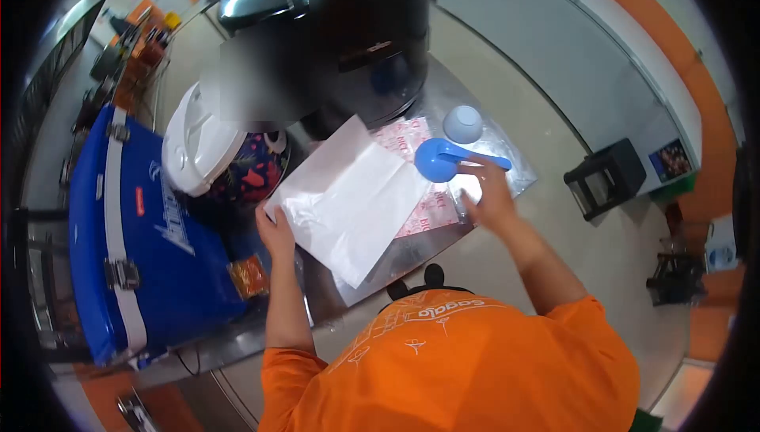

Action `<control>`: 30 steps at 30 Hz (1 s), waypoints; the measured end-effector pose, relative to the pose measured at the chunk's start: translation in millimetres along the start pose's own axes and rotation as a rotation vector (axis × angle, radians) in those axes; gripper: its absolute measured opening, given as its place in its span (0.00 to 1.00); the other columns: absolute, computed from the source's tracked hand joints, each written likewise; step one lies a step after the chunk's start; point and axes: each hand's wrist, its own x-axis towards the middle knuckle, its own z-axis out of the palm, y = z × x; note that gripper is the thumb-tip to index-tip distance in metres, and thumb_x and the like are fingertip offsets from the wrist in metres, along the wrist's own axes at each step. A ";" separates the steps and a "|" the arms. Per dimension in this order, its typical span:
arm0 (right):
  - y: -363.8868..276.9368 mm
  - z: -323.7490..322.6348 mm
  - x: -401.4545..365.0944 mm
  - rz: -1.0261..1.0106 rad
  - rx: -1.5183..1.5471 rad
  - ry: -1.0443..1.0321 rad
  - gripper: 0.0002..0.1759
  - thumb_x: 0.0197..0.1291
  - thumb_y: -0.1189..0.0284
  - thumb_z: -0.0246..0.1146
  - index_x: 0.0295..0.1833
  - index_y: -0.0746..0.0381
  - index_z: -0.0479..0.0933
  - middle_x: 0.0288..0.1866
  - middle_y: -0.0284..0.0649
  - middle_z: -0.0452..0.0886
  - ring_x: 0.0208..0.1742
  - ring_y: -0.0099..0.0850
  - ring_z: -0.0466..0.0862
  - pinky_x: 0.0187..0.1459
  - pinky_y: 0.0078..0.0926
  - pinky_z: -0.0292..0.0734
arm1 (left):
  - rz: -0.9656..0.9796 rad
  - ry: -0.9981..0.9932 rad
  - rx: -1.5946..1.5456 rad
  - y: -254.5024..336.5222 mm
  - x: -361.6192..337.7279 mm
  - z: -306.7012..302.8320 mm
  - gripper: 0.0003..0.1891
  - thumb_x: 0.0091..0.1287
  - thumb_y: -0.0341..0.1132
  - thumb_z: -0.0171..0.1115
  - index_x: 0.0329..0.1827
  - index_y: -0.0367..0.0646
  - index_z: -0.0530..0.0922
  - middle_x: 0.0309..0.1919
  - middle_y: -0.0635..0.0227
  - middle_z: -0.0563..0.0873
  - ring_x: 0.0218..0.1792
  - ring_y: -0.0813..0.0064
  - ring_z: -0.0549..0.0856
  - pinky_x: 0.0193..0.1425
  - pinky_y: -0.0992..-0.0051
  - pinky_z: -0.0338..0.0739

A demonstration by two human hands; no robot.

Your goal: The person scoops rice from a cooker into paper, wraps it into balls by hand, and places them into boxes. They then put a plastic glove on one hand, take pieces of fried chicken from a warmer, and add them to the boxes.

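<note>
A sheet of white wrapping paper (pixel 348 202) is held at its left edge by my left hand (pixel 277 234), the thumb on top. The sheet looks creased and its upper part is raised. My right hand (pixel 489 198) grips the handle of a blue scoop (pixel 435 161), whose round bowl is over the right corner of the paper. Beneath the white sheet lies paper with red print (pixel 431 214). A pale blue cup (pixel 463 125) stands just beyond the scoop, on clear plastic over the metal table (pixel 340 289).
A large black rice cooker (pixel 380 84) stands at the back of the table. To the left are a white-lidded, flower-patterned container (pixel 252 171), a blue cooler box (pixel 158 250) and a small orange packet (pixel 249 276). A black stool (pixel 606 179) stands on the floor at right.
</note>
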 end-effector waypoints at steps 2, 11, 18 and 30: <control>35.5 -10.6 9.7 0.019 -0.255 0.122 0.30 0.48 0.69 0.64 0.61 0.57 0.69 0.58 0.44 0.71 0.60 0.41 0.70 0.61 0.42 0.63 | -0.004 -0.011 0.044 0.9 -3.4 8.0 0.17 0.62 0.28 0.56 0.54 0.34 0.70 0.48 0.50 0.78 0.51 0.56 0.77 0.57 0.66 0.68; 74.0 -41.5 -12.2 0.163 -0.162 -0.017 0.15 0.43 0.73 0.64 0.40 0.60 0.73 0.38 0.45 0.73 0.39 0.47 0.77 0.38 0.42 0.73 | 0.604 0.197 0.428 168.9 -24.6 -27.9 0.28 0.60 0.31 0.61 0.63 0.37 0.64 0.57 0.51 0.71 0.59 0.51 0.69 0.64 0.62 0.62; 187.5 -153.8 -115.1 0.140 0.175 0.246 0.11 0.43 0.77 0.57 0.36 0.65 0.68 0.36 0.48 0.69 0.34 0.49 0.72 0.35 0.39 0.70 | 0.389 0.084 -0.093 350.3 96.1 20.8 0.25 0.70 0.44 0.50 0.64 0.37 0.65 0.55 0.49 0.75 0.59 0.57 0.73 0.64 0.67 0.63; 373.2 -300.9 -171.2 0.639 0.641 0.302 0.10 0.49 0.81 0.54 0.39 0.65 0.68 0.30 0.38 0.75 0.28 0.24 0.75 0.31 0.22 0.74 | 0.204 -0.020 -0.322 368.8 157.1 62.1 0.19 0.70 0.35 0.48 0.64 0.46 0.69 0.60 0.66 0.73 0.61 0.73 0.70 0.66 0.76 0.58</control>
